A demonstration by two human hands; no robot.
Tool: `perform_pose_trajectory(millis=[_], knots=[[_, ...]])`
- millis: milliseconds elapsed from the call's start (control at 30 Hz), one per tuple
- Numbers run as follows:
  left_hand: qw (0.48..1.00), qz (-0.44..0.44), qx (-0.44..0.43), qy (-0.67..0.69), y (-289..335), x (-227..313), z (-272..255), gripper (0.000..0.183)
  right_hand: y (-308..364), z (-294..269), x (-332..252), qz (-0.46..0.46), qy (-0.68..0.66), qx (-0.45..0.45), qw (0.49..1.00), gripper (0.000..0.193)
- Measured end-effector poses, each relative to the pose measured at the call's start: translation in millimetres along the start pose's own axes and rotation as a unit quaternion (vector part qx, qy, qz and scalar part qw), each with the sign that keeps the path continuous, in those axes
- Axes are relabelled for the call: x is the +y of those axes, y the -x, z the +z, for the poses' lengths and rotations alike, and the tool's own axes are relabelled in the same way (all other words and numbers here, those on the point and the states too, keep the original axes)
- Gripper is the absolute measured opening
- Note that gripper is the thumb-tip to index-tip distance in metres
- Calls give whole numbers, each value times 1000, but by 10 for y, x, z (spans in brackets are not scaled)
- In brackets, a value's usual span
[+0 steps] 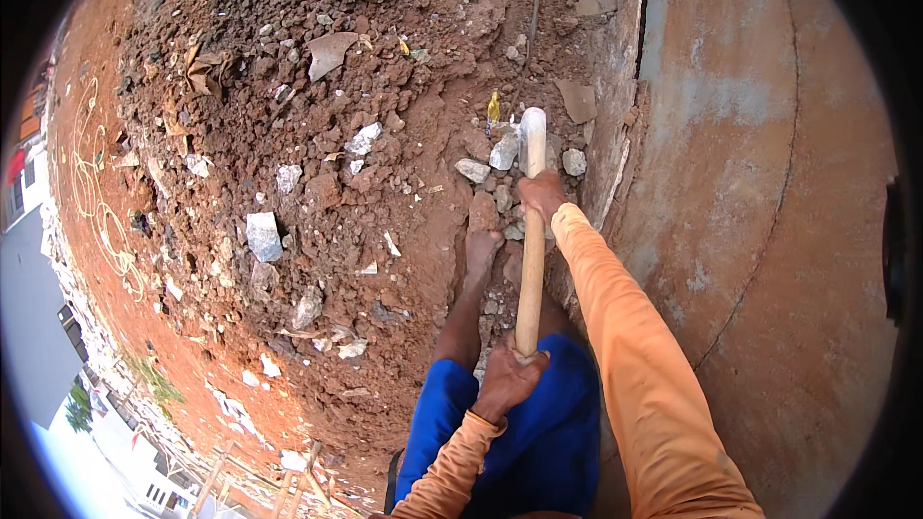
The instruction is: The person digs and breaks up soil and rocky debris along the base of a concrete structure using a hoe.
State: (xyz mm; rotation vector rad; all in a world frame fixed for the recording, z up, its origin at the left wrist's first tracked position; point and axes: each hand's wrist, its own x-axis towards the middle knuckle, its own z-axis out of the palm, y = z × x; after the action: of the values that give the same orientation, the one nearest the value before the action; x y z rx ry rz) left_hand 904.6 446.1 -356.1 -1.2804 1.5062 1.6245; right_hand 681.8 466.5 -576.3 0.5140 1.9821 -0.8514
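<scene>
Both my hands are wrapped around the pale wooden handle of a hoe point(529, 279), which points away from me. My left hand point(510, 380) grips the near end, close to my blue shorts. Farther up, my right hand point(543, 194) is closed around the handle just below the head. The greyish metal head point(532, 125) is seen nearly edge-on, so its blade shape is mostly hidden. Stones point(505, 151) lie right beside the head, at the bottom of a narrow strip of dug soil. A small yellow scrap point(493, 108) sits just beyond them.
Along the right runs a concrete wall or slab point(740, 183) stained with red earth, its broken edge point(620, 135) facing the soil. On the left rises a heap of reddish soil point(317, 135) with rocks and litter. My bare foot point(484, 245) stands close to the handle.
</scene>
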Motion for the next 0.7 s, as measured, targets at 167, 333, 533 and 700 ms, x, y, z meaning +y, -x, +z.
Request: perform_pose_trajectory(millis=[167, 333, 533, 700], knots=[[990, 45, -113, -70, 499, 774, -1074, 21, 675, -18, -303, 112, -251, -9, 961, 12], [965, 79, -151, -198, 1949, 1386, -2720, 18, 2411, 754, -867, 95, -451, -9, 888, 16], [849, -59, 103, -515, 4247, 1032, -4471, 28, 5069, 2108, -1432, 108, -519, -319, 786, 33], [881, -106, 103, -449, 4345, 546, -3439, 43, 5130, 1655, -1230, 92, -472, -334, 811, 34]])
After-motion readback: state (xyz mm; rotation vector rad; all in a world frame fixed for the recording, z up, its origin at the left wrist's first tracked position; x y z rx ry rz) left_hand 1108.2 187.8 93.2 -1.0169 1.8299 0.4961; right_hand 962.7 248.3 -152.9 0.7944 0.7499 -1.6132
